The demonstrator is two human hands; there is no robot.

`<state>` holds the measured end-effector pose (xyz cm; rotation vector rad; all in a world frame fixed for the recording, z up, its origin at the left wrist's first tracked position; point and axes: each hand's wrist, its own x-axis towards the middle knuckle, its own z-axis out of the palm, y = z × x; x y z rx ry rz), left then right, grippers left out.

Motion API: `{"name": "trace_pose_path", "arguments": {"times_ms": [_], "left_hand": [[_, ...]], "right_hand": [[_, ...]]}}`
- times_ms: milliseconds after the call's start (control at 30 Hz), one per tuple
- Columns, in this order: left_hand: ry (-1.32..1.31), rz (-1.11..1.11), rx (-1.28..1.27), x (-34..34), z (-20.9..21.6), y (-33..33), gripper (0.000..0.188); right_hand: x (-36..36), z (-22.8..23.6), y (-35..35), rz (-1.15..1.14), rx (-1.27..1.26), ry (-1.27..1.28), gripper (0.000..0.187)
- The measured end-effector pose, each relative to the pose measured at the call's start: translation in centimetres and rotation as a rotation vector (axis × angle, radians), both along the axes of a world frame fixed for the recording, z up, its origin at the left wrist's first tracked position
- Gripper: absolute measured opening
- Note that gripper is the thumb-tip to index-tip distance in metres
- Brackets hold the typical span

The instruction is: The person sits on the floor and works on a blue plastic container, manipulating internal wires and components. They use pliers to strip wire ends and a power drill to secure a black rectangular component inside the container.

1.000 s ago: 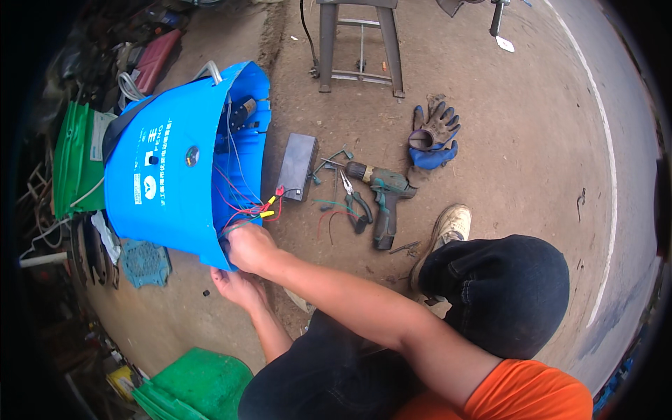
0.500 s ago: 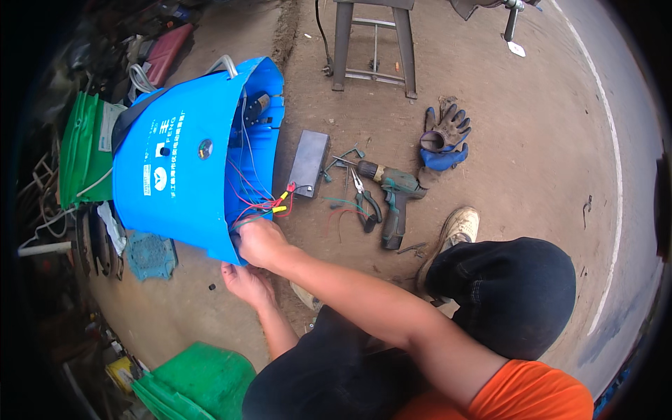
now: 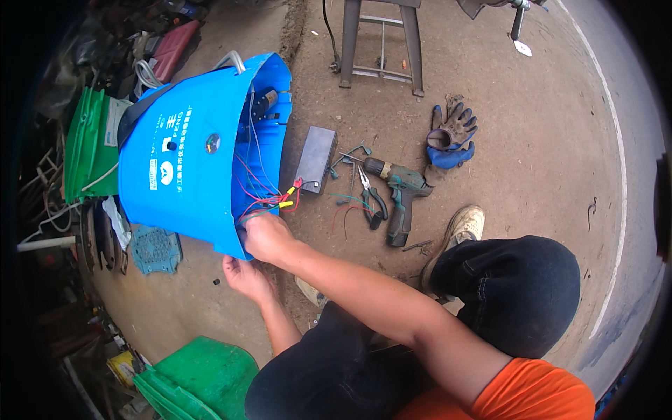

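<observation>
A blue sprayer tank (image 3: 189,140) lies on its side, its open end facing right. My right hand (image 3: 268,236) reaches into the lower corner of that opening, its fingers hidden by the rim and by the wires. Just under the tank's lower edge, my left hand (image 3: 245,277) is closed in a pinch; what it grips, if anything, is too small to make out. Red, blue and green wires with yellow connectors (image 3: 285,204) spill from the opening above my right hand. They run toward a grey battery (image 3: 316,159) on the ground. A dark motor-like part (image 3: 264,103) shows inside the tank.
Right of the battery lie pliers (image 3: 372,201), a cordless drill (image 3: 399,199) and work gloves (image 3: 452,136). A metal stool (image 3: 383,70) stands beyond. Green plastic tanks (image 3: 199,374) sit at lower left and behind the blue one. A blue-grey plate (image 3: 155,250) lies beneath it.
The whole view has shifted slightly, with the scene moving a little to the right. Both hands stay at the same corner of the blue tank.
</observation>
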<state>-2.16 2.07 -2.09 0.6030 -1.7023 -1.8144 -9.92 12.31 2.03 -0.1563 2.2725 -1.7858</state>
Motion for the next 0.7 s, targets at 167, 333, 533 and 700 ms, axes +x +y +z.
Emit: {"name": "trace_pose_path", "arguments": {"times_ms": [167,333,533,700], "left_hand": [[-0.065,0.024,-0.145,0.0,-0.2,-0.6,0.017],[-0.087,0.031,-0.25,-0.1,-0.3,-0.9,0.016],[-0.12,0.026,-0.283,0.0,-0.7,-1.5,0.016],[-0.123,-0.003,-0.23,0.0,-0.7,-1.2,0.014]], "right_hand": [[0.1,-0.1,-0.2,-0.012,0.004,0.009,0.019],[0.1,-0.3,-0.4,-0.043,-0.006,0.036,0.019],[0.0,-0.4,-0.5,-0.039,-0.008,0.04,0.018],[0.0,-0.7,-0.5,-0.036,-0.018,0.033,0.018]]}}
